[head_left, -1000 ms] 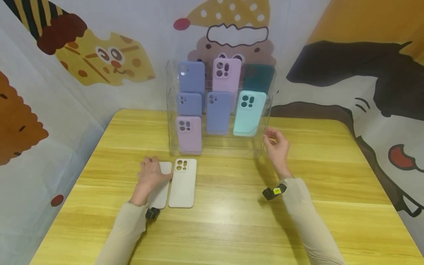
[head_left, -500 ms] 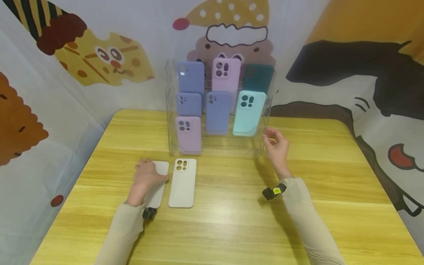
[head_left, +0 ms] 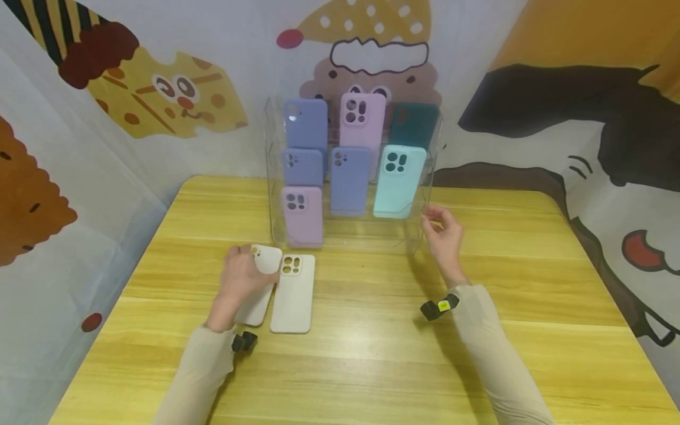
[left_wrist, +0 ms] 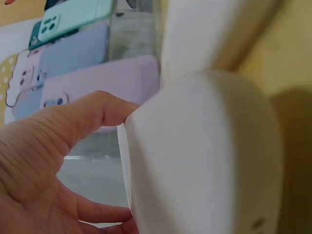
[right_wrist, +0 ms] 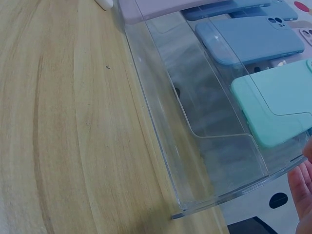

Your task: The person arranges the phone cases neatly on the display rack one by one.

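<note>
My left hand (head_left: 239, 277) grips an off-white phone case (head_left: 270, 261) by its long edges, its upper end slightly raised and tilted. The left wrist view has the thumb on one edge of that case (left_wrist: 195, 151) and fingers on the other. Another off-white phone case (head_left: 293, 301) with camera cutouts lies flat on the table just right of it. My right hand (head_left: 445, 236) pinches the right side edge of a clear tiered display stand (head_left: 366, 236); in the right wrist view only part of that hand (right_wrist: 303, 187) shows, thumb and fingers on either side of the panel.
Several phone cases stand in the stand's tiers: a lilac one (head_left: 304, 218) in front at left, a blue one (head_left: 350, 183) mid-row, a mint one (head_left: 399, 183) at right. Behind the wooden table (head_left: 372, 366) hangs a cartoon-printed cloth (head_left: 234, 35).
The left hand first shifted slightly left with the off-white case, then moved it back right and away toward the stand, tilting it. My right hand has stayed still.
</note>
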Tool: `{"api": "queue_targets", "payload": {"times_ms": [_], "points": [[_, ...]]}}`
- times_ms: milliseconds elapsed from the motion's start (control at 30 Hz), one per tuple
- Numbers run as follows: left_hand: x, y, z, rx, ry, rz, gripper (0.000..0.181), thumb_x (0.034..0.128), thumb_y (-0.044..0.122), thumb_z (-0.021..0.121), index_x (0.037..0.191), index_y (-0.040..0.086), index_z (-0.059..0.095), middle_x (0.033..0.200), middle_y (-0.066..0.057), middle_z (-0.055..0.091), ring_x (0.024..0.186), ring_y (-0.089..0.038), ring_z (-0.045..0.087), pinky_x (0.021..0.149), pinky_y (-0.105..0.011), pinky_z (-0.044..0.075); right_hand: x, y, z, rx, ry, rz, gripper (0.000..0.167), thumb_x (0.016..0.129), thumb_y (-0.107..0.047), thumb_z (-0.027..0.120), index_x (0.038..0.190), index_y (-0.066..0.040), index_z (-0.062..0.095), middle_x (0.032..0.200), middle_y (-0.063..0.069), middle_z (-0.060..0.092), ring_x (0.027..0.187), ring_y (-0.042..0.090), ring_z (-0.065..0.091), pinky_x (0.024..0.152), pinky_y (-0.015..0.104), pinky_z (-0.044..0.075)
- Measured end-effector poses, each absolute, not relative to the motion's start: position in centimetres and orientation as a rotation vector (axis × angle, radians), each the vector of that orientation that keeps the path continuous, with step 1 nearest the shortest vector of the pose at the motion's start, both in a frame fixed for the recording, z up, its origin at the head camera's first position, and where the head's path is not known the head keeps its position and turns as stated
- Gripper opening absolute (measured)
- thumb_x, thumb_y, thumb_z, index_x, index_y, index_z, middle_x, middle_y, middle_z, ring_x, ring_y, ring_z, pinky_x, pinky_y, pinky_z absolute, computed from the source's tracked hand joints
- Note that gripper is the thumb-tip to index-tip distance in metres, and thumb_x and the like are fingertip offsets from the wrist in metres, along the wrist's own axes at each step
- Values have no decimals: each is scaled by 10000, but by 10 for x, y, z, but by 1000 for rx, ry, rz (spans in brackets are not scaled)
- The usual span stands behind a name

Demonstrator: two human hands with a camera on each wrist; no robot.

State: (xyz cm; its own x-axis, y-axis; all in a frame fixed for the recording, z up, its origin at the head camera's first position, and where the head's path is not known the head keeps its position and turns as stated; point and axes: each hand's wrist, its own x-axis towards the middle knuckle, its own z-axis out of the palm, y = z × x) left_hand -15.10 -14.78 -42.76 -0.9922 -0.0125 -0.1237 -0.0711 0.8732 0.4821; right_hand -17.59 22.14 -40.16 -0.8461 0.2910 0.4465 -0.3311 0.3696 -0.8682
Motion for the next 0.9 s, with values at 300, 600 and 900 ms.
{"api": "queue_targets", "payload": {"times_ms": [300, 600, 900], "points": [[-150, -124, -410, 44, 2932, 863, 959, 635, 300, 833, 1331, -151, 351, 1240, -320, 413, 1071, -424, 456, 866, -538, 505, -176, 222, -403, 36, -2097, 1509, 222, 846, 100, 586, 1054, 176, 589, 1007, 310, 620, 834, 55, 565, 752, 135, 507], [-151, -100, -391, 147, 2929, 976, 931, 644, 268, 824, 1342, -133, 356, 1174, -270, 462, 1008, -359, 474, 818, -490, 529, -177, 223, -403, 22, -2100, 1520, 222, 850, 92, 586, 1059, 168, 590, 1008, 300, 620, 838, 29, 563, 763, 127, 509], [-157, -74, -378, 299, 2960, 1064, 945, 605, 262, 844, 1346, -91, 375, 1277, -275, 420, 1092, -374, 460, 865, -496, 520, -177, 222, -402, 29, -2089, 1530, 225, 837, 121, 583, 1052, 189, 580, 1006, 328, 609, 842, 86, 561, 748, 124, 509]]}}
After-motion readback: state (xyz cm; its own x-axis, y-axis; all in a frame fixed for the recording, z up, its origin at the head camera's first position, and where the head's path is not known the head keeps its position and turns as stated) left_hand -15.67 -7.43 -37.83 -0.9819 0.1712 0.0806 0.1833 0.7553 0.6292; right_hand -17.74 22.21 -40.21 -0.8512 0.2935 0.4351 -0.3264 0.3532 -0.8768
